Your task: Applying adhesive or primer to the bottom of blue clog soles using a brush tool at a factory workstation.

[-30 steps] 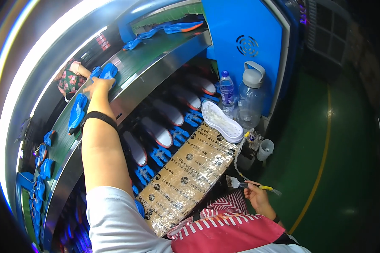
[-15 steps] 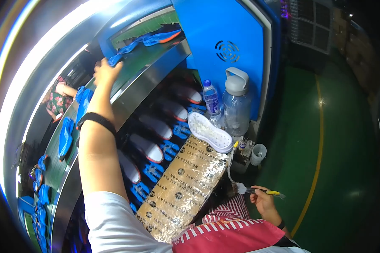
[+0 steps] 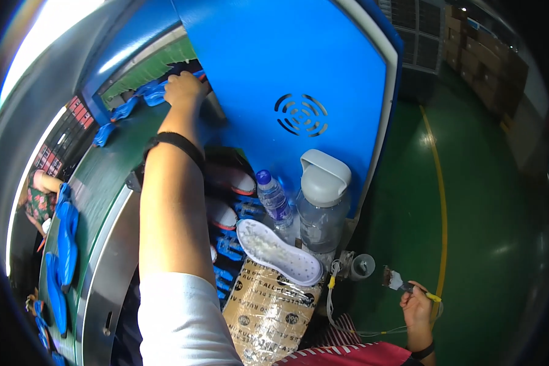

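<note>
My left hand point(image 3: 185, 90) reaches to the far end of the green conveyor belt point(image 3: 119, 161), its fingers curled down over a glossy blue shoe-shaped piece point(image 3: 157, 94). An orange-edged bit shows just right of the hand; the fingertips are hidden, so the grip is unclear. In my right hand point(image 3: 417, 310), low on the right, is a flat paintbrush point(image 3: 402, 283) with pale residue near its bristles and a yellow handle end. A white shoe sole point(image 3: 280, 253), smeared with whitish stuff, lies on a tape-wrapped cardboard box point(image 3: 265, 320) between my arms.
A large grey-lidded bottle point(image 3: 323, 189) and a smaller purple-capped bottle point(image 3: 274, 198) stand beside the blue machine housing point(image 3: 244, 73). A plastic cup point(image 3: 363, 266) and a thin cord point(image 3: 329, 305) are near the brush. White-soled shoes point(image 3: 222, 215) sit on the rack below. Another person point(image 3: 39, 195) is across the belt.
My left hand has moved farther along the belt toward the green curtain. My right hand has shifted right with the brush, away from the box. The whole view has swung left.
</note>
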Available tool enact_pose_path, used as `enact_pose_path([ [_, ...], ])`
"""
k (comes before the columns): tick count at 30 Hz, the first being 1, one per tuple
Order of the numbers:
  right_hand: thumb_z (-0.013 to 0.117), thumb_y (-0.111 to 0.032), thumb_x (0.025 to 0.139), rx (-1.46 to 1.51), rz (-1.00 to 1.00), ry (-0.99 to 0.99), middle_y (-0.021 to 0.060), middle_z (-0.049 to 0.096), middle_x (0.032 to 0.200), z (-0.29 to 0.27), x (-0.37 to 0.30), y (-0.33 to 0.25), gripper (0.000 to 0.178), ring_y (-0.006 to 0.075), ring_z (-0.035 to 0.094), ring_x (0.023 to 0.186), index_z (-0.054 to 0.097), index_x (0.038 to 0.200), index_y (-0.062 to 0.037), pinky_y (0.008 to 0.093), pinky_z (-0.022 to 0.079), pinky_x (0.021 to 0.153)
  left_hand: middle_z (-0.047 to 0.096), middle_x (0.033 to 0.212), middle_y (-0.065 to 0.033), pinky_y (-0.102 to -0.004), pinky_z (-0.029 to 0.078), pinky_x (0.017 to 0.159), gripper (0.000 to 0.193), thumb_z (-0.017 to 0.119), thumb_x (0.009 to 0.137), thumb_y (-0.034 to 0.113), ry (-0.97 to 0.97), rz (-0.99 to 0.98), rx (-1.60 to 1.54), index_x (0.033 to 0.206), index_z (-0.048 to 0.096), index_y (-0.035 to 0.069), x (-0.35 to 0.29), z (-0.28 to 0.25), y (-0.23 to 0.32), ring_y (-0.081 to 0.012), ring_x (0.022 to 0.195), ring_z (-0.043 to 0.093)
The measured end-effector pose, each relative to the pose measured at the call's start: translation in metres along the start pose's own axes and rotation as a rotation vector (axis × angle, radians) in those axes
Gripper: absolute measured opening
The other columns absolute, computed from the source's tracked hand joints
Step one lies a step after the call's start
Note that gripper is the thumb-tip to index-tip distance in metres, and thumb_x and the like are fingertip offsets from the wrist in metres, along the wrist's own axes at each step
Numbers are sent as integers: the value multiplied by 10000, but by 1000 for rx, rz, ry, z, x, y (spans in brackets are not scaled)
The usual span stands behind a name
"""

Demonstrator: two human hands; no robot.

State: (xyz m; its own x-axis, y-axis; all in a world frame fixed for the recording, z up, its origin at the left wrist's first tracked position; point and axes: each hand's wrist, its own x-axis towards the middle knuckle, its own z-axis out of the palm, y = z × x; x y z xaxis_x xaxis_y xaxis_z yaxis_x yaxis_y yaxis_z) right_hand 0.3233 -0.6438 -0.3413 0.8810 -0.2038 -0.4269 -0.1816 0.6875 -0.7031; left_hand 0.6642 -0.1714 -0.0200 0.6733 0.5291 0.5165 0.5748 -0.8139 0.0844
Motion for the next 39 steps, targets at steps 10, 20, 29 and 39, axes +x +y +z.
enact_pose_path([
  [10,580,-113,797,-21,-4,33,127,571,644,15,15,13,244,218,541,539,589,983,44,313,419,495,377,1318,-241,-569,309,980,505,508,862,352,257,-84,20,1316,432,146,28,27,14,-434,1261,321],
  [20,590,-125,785,21,29,43,116,579,666,6,19,20,259,208,550,555,587,986,37,306,424,491,101,1460,-295,-586,310,990,1023,698,673,588,-68,-553,-297,1454,98,309,41,33,7,-492,1288,258],
  [29,592,-120,783,-15,42,82,111,581,676,2,29,22,257,198,550,553,587,990,33,305,423,492,-7,1422,-378,-579,318,996,1090,707,675,512,-53,-578,-195,1464,6,241,135,69,-39,-521,1263,286],
  [39,611,-138,772,39,72,21,106,581,677,9,44,32,275,197,548,548,594,990,30,297,411,484,492,1283,-197,-398,392,975,1001,708,643,547,33,-199,94,1347,296,-34,197,82,-67,-293,1165,508],
])
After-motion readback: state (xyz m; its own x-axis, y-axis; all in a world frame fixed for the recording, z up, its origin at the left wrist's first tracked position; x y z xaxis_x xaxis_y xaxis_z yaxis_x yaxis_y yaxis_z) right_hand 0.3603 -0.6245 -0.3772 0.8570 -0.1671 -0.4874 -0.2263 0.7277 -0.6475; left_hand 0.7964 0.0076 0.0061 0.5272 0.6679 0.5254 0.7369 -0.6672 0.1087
